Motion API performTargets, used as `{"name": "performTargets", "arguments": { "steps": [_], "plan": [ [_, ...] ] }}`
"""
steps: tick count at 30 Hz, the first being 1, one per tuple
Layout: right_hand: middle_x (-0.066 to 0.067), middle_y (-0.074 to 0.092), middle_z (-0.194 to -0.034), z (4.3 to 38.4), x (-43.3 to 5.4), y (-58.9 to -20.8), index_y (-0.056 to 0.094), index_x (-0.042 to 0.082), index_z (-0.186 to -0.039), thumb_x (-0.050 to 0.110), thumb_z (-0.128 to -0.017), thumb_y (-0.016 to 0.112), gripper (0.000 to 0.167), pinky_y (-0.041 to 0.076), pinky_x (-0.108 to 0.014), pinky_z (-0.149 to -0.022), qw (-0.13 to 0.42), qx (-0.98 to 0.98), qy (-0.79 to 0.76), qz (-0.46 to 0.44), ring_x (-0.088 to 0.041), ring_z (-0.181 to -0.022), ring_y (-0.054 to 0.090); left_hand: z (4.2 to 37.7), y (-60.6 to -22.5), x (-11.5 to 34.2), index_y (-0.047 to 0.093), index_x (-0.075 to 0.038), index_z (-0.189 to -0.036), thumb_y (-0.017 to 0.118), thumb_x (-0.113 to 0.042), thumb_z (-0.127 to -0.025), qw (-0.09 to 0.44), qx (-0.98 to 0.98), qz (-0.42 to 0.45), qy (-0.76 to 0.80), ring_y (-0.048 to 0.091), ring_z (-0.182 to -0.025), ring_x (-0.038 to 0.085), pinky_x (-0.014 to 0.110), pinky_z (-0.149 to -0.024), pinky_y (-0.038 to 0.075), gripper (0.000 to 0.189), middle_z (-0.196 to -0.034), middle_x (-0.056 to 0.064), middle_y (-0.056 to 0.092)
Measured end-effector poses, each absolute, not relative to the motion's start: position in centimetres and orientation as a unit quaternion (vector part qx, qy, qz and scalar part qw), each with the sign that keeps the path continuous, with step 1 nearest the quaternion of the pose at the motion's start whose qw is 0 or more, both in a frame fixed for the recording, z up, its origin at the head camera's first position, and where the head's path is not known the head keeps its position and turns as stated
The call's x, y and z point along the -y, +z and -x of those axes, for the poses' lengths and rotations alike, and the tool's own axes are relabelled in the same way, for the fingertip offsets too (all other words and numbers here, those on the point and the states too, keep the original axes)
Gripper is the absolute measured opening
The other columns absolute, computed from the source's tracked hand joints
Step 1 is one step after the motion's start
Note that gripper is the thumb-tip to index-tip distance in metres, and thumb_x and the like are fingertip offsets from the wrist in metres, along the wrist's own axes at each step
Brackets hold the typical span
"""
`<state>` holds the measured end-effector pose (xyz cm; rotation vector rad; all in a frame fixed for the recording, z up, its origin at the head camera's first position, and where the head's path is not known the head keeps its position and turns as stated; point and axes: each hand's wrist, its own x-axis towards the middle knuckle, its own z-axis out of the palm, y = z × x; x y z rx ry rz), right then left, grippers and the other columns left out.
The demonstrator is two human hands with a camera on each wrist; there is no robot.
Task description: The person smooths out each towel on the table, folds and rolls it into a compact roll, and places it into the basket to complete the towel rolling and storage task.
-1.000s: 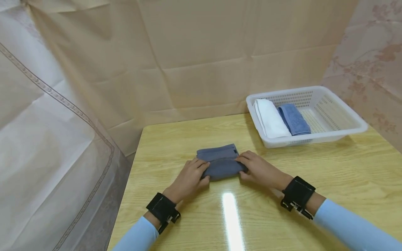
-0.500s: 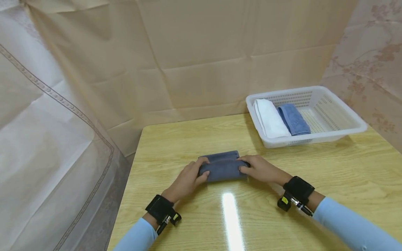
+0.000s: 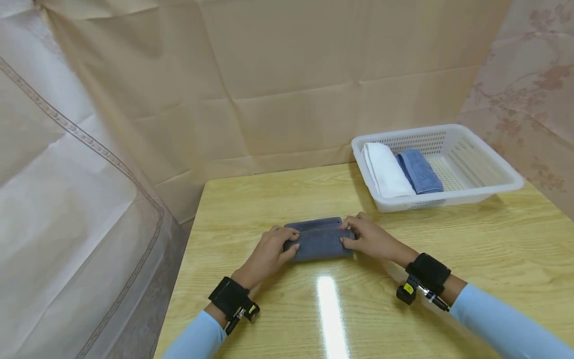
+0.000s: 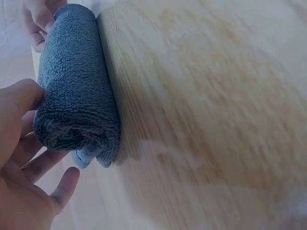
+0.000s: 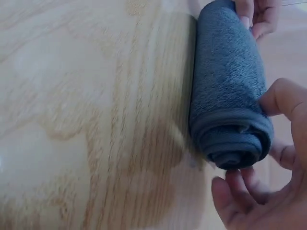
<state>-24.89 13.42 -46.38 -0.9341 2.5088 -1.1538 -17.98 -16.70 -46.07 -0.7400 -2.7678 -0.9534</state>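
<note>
A dark grey-blue towel [image 3: 319,244], partly rolled up, lies mid-table in the head view, its flat far part showing behind the roll. At the roll's left end my left hand [image 3: 268,253] grips it, thumb on the near side. My right hand [image 3: 371,240] holds the other end, thumb against the near side and fingers at the far side. Spiral layers show at the end of the towel [image 5: 230,86] in the right wrist view. In the left wrist view, a loose flap hangs under the towel's [image 4: 76,72] rolled end.
A white plastic basket [image 3: 498,187] stands at the back right of the wooden table [image 3: 251,204]. Inside it lie a folded white towel [image 3: 387,172] and a folded blue towel [image 3: 420,172]. A beige cloth [image 3: 287,85] hangs behind the table.
The towel's near part has been rolled away from me into a thicker roll, leaving less of the flat far part in sight. Lately the right fingers have shifted slightly towards the far side.
</note>
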Motion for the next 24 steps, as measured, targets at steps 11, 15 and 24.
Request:
{"name": "performTargets", "arguments": {
  "steps": [11, 15, 24],
  "plan": [
    [-0.007, 0.059, -0.113, 23.3, -13.3, -46.3, 0.074, 0.002, -0.121, 0.038, -0.083, 0.087, 0.054, 0.050, -0.040, -0.084, -0.130, -0.840, -0.209, 0.483, -0.021, -0.101, 0.054, 17.2, -46.5, 16.5, 0.069, -0.016, -0.117, 0.068, -0.017, -0.102, 0.112, 0.927, 0.230, -0.275, 0.062, -0.100, 0.018, 0.035, -0.078, 0.054, 0.015, -0.113, 0.000, 0.069],
    [-0.010, 0.058, -0.116, 23.3, -13.4, -46.5, 0.069, -0.001, -0.128, 0.037, -0.077, 0.092, 0.068, 0.052, -0.041, -0.087, -0.130, -0.837, -0.178, 0.501, -0.023, -0.105, 0.057, 17.0, -46.6, 16.7, 0.072, -0.014, -0.113, 0.072, -0.017, -0.099, 0.139, 0.919, 0.255, -0.268, 0.062, -0.103, 0.016, 0.031, -0.080, 0.055, 0.014, -0.119, 0.001, 0.065],
    [-0.014, 0.063, -0.114, 23.4, -13.3, -46.8, 0.067, -0.007, -0.129, 0.019, -0.082, 0.084, 0.055, 0.056, -0.035, -0.081, -0.135, -0.845, -0.157, 0.493, -0.024, -0.101, 0.062, 16.7, -46.2, 16.4, 0.064, -0.009, -0.127, 0.085, -0.019, -0.088, 0.067, 0.931, 0.257, -0.250, 0.061, -0.119, 0.021, 0.036, -0.097, 0.053, 0.045, -0.129, 0.006, 0.060]
  ]
}}
